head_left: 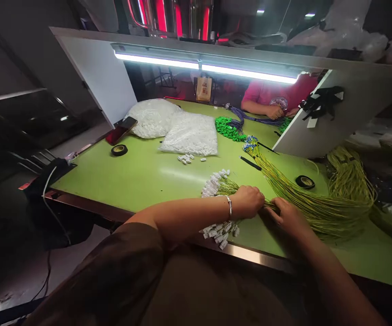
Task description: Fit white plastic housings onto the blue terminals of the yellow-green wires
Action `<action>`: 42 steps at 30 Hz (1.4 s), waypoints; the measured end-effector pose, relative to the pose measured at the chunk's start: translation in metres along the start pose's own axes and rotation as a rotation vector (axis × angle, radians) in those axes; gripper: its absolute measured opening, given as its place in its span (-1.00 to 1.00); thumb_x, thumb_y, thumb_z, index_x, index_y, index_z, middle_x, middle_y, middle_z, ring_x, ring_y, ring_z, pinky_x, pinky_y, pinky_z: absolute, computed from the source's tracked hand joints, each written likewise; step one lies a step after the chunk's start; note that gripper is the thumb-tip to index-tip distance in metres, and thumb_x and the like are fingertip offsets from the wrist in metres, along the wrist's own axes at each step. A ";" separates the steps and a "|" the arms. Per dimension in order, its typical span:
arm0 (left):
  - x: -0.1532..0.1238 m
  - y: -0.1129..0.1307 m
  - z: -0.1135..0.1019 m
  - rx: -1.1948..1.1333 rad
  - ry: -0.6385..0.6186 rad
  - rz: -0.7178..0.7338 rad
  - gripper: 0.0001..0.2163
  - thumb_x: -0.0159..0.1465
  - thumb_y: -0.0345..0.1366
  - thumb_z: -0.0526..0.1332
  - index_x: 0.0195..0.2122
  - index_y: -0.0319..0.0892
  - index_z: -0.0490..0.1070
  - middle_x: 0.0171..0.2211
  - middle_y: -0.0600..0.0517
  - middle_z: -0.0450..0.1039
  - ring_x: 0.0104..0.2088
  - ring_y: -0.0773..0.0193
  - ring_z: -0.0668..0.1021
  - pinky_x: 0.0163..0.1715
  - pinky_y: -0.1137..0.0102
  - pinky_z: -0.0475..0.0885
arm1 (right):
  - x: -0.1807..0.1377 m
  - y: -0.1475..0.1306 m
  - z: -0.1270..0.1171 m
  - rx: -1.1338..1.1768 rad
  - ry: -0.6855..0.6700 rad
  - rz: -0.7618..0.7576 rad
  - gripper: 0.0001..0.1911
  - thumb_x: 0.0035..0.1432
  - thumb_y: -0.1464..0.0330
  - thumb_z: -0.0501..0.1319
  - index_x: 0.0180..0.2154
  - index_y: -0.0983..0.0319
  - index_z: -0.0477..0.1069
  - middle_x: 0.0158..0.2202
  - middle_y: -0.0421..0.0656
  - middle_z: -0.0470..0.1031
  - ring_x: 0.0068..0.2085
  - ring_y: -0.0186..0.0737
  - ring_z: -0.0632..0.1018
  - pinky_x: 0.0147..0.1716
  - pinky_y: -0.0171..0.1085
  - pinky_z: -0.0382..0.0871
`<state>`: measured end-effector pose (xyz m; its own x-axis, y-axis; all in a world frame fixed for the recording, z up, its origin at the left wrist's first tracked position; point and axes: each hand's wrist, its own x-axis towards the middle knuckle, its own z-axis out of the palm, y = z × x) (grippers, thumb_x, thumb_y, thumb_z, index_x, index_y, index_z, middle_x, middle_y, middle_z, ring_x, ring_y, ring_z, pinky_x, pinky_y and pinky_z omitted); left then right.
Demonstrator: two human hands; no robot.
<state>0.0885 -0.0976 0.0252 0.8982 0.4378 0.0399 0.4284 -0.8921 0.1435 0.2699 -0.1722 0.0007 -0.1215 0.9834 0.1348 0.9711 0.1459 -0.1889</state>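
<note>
My left hand (pixel 248 201), with a bracelet at the wrist, is closed around a bundle of yellow-green wires (pixel 229 186). White connectors (pixel 212 184) tip these wires; more white connectors (pixel 220 233) show below my forearm, at the table's front edge. Just to the right, my right hand (pixel 287 215) has its thumb and fingers closed on the same bundle. Its inner fingers are partly hidden. A longer bundle of yellow-green wires (pixel 284 185) with blue and silver ends runs behind and to the right of my right hand.
Bags of white connectors (pixel 192 133) lie on the green table (pixel 141 176), a few loose connectors (pixel 185 158) before them. Black tape rolls (pixel 119 150) (pixel 305 182), a phone (pixel 126 127) and green connectors (pixel 229 128) lie around. Beyond the panel, another person's hand (pixel 275 112) handles wires.
</note>
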 end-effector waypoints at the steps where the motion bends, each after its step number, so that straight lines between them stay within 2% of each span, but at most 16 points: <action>1: 0.001 -0.003 -0.004 -0.028 -0.022 0.019 -0.75 0.11 -0.41 0.09 -0.20 -0.33 0.43 -0.25 -0.25 0.45 -0.23 0.02 0.52 -0.31 0.24 0.42 | 0.001 -0.001 -0.003 0.038 -0.005 -0.023 -0.68 0.18 0.12 0.03 -0.28 0.23 0.34 -0.29 -0.03 0.43 -0.26 -0.08 0.46 -0.31 -0.21 0.27; 5: 0.009 -0.015 -0.027 -0.145 -0.061 -0.006 -0.77 0.04 -0.41 0.15 -0.27 -0.27 0.48 -0.32 -0.15 0.50 -0.31 0.10 0.54 -0.36 0.35 0.39 | 0.009 -0.008 -0.016 0.121 -0.072 -0.044 -0.51 -0.04 0.10 0.24 -0.08 0.19 0.36 -0.18 -0.07 0.46 -0.20 -0.09 0.46 -0.29 -0.25 0.28; 6: 0.012 -0.018 -0.035 -0.166 -0.070 -0.015 -0.78 0.01 -0.41 0.17 -0.30 -0.25 0.49 -0.36 -0.12 0.51 -0.34 0.13 0.53 -0.38 0.37 0.38 | 0.012 -0.009 -0.020 0.113 -0.097 0.009 -0.54 -0.06 0.13 0.25 -0.10 0.17 0.38 -0.26 -0.12 0.48 -0.28 -0.13 0.46 -0.35 -0.28 0.26; 8: 0.019 -0.022 -0.050 -0.184 -0.082 -0.009 -0.76 -0.04 -0.42 0.19 -0.31 -0.23 0.51 -0.42 -0.05 0.50 -0.39 0.18 0.51 -0.39 0.39 0.36 | 0.020 -0.011 -0.026 0.069 -0.114 0.159 -0.72 0.02 0.17 0.18 -0.25 0.17 0.45 -0.47 -0.19 0.45 -0.46 -0.22 0.41 -0.47 -0.31 0.16; 11: 0.027 -0.027 -0.067 -0.201 -0.096 -0.057 -0.52 -0.09 -0.38 0.24 -0.06 -0.22 0.44 -0.30 -0.03 0.52 -0.35 0.20 0.50 -0.38 0.42 0.36 | 0.030 -0.013 -0.036 0.095 -0.084 0.233 -0.72 0.07 0.14 0.13 -0.39 0.19 0.47 -0.54 -0.20 0.43 -0.51 -0.26 0.38 -0.53 -0.33 0.08; 13: 0.029 -0.029 -0.070 -0.201 -0.108 -0.083 -0.43 -0.09 -0.32 0.27 0.04 -0.22 0.37 -0.23 -0.05 0.50 -0.31 0.19 0.50 -0.35 0.42 0.37 | 0.032 -0.014 -0.041 0.105 -0.061 0.225 -0.72 0.06 0.14 0.13 -0.38 0.18 0.48 -0.50 -0.19 0.47 -0.48 -0.26 0.40 -0.53 -0.34 0.07; 17: 0.025 -0.030 -0.053 -0.104 -0.251 -0.121 -0.65 -0.06 -0.25 0.24 -0.20 -0.19 0.49 -0.34 -0.06 0.50 -0.33 0.16 0.49 -0.34 0.39 0.38 | 0.029 -0.016 -0.037 0.070 -0.048 0.161 -0.79 0.07 0.28 0.12 -0.31 0.17 0.50 -0.41 -0.19 0.52 -0.42 -0.26 0.44 -0.49 -0.35 0.10; 21: 0.020 -0.031 -0.024 0.048 -0.110 -0.145 -0.68 -0.02 -0.32 0.21 -0.21 -0.28 0.47 -0.24 -0.20 0.46 -0.20 0.05 0.46 -0.23 0.30 0.38 | 0.027 -0.012 -0.014 0.019 -0.082 0.150 -0.70 -0.04 0.44 0.16 -0.19 0.22 0.47 -0.23 -0.10 0.52 -0.26 -0.21 0.46 -0.37 -0.35 0.18; 23: 0.018 -0.033 -0.014 0.088 -0.038 -0.106 -0.75 0.05 -0.36 0.16 -0.25 -0.33 0.48 -0.24 -0.26 0.44 -0.15 0.01 0.44 -0.18 0.26 0.36 | 0.027 -0.012 -0.004 -0.015 -0.084 0.186 -0.64 -0.05 0.43 0.17 -0.13 0.26 0.43 -0.14 -0.02 0.48 -0.19 -0.16 0.46 -0.31 -0.33 0.21; 25: 0.016 -0.034 -0.012 0.102 -0.036 -0.064 -0.79 0.10 -0.39 0.12 -0.29 -0.35 0.48 -0.25 -0.29 0.44 -0.13 0.00 0.44 -0.16 0.23 0.35 | 0.028 -0.013 -0.002 -0.033 -0.099 0.186 -0.70 -0.02 0.39 0.17 -0.18 0.28 0.43 -0.14 0.01 0.47 -0.18 -0.13 0.45 -0.29 -0.31 0.22; 27: 0.013 -0.034 -0.017 0.099 -0.071 -0.032 -0.81 0.12 -0.40 0.11 -0.30 -0.35 0.47 -0.26 -0.30 0.44 -0.16 0.00 0.48 -0.18 0.23 0.37 | 0.031 -0.017 -0.006 -0.021 -0.126 0.149 -0.79 -0.03 0.35 0.20 -0.28 0.27 0.43 -0.20 -0.01 0.48 -0.21 -0.13 0.46 -0.30 -0.30 0.22; 29: 0.010 -0.032 -0.026 0.067 -0.098 -0.003 -0.80 0.14 -0.40 0.11 -0.24 -0.33 0.44 -0.28 -0.25 0.47 -0.25 0.03 0.52 -0.26 0.26 0.39 | 0.035 -0.022 -0.015 0.051 -0.132 0.111 -0.79 -0.04 0.30 0.24 -0.31 0.25 0.42 -0.26 -0.06 0.50 -0.25 -0.16 0.46 -0.33 -0.32 0.22; 32: 0.004 -0.027 -0.040 0.024 -0.049 0.049 -0.78 0.18 -0.43 0.05 -0.17 -0.29 0.38 -0.33 -0.18 0.50 -0.33 0.09 0.55 -0.36 0.32 0.38 | 0.044 -0.030 -0.027 0.240 -0.129 0.051 -0.75 0.00 0.22 0.23 -0.29 0.23 0.42 -0.35 -0.16 0.51 -0.33 -0.21 0.46 -0.41 -0.34 0.20; 36: -0.001 -0.027 -0.058 0.019 -0.004 0.083 -0.78 0.19 -0.43 0.03 -0.18 -0.22 0.38 -0.34 -0.12 0.52 -0.36 0.13 0.55 -0.40 0.36 0.34 | 0.049 -0.036 -0.039 0.374 -0.142 0.018 -0.80 0.05 0.22 0.19 -0.39 0.24 0.43 -0.46 -0.22 0.48 -0.39 -0.25 0.45 -0.45 -0.35 0.19; 39: -0.002 -0.033 -0.075 0.101 0.022 0.030 -0.81 0.14 -0.45 0.05 -0.30 -0.19 0.42 -0.43 -0.09 0.49 -0.42 0.15 0.53 -0.39 0.35 0.32 | 0.044 -0.038 -0.051 0.232 -0.026 0.086 -0.81 0.10 0.25 0.15 -0.44 0.22 0.40 -0.49 -0.18 0.46 -0.45 -0.26 0.42 -0.48 -0.33 0.15; 42: -0.003 -0.041 -0.089 0.202 0.207 0.014 -0.84 0.11 -0.45 0.06 -0.38 -0.19 0.42 -0.41 -0.12 0.47 -0.33 0.08 0.51 -0.27 0.26 0.33 | 0.038 -0.039 -0.057 0.123 0.130 0.121 -0.84 0.14 0.26 0.13 -0.38 0.20 0.39 -0.46 -0.15 0.47 -0.44 -0.24 0.42 -0.47 -0.31 0.13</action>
<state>0.0596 -0.0528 0.1071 0.8740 0.4198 0.2448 0.4454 -0.8935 -0.0578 0.2395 -0.1463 0.0690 0.0294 0.9734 0.2270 0.9436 0.0479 -0.3275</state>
